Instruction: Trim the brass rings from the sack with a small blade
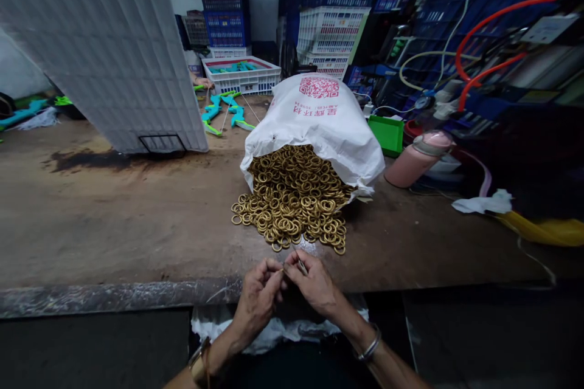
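Gold-coloured rings (296,219) spill in a heap from the mouth of a white sack (314,121) lying on its side. Just in front of the heap, at the table's near edge, my two hands meet fingertip to fingertip. My left hand (261,295) is closed in a pinch; what sits between its fingertips is too small to name. Closed as well, my right hand (314,285) has a thin, metallic-looking piece showing between thumb and fingers, and its kind cannot be made out.
A tall grey ribbed panel (123,55) stands at the left on the wooden table (114,213). Behind are toy bows (228,110), a white crate (244,78) and another person's hand (202,81). To the right are a pink bottle (417,158) and a green tray (387,135).
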`<state>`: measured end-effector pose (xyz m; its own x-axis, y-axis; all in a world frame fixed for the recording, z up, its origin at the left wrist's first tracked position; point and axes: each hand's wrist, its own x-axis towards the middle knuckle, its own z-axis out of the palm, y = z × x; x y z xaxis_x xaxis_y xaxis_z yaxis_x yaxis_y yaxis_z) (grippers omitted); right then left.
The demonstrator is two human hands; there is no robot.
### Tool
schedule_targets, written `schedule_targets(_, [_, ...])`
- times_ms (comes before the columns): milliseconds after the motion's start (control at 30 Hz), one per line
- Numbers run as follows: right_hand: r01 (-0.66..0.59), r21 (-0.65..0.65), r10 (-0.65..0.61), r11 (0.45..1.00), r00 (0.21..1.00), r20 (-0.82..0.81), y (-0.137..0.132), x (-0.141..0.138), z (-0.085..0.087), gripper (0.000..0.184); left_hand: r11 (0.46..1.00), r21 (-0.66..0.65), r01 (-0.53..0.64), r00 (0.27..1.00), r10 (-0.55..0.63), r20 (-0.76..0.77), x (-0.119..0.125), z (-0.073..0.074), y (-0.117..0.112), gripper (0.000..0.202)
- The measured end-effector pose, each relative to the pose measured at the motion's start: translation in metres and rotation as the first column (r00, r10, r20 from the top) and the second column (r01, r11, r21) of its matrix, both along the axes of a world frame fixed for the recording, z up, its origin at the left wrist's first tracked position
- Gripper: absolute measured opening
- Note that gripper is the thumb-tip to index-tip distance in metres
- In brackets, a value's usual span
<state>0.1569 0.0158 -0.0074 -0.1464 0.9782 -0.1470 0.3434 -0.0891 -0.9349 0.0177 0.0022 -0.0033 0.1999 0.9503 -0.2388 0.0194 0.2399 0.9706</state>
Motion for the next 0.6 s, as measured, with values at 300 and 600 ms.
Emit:
schedule_targets(300, [0.016,0.016,-0.016,1.000,1.000,0.000,0.0004,-0.0005,0.0028,0.015,0.969,-0.223,0.103,0.961,-0.039,0.274,-0.0027,0.0048,0.0006,0.027])
schedule_targets(600, [0.029,0.022,-0.030,0.999,0.999,0.015,0.0008,0.0029,-0.0023,0.018,0.949,-0.299,0.102,0.877,0.056,0.477,-0.0003,0.0044,-0.0025,0.027])
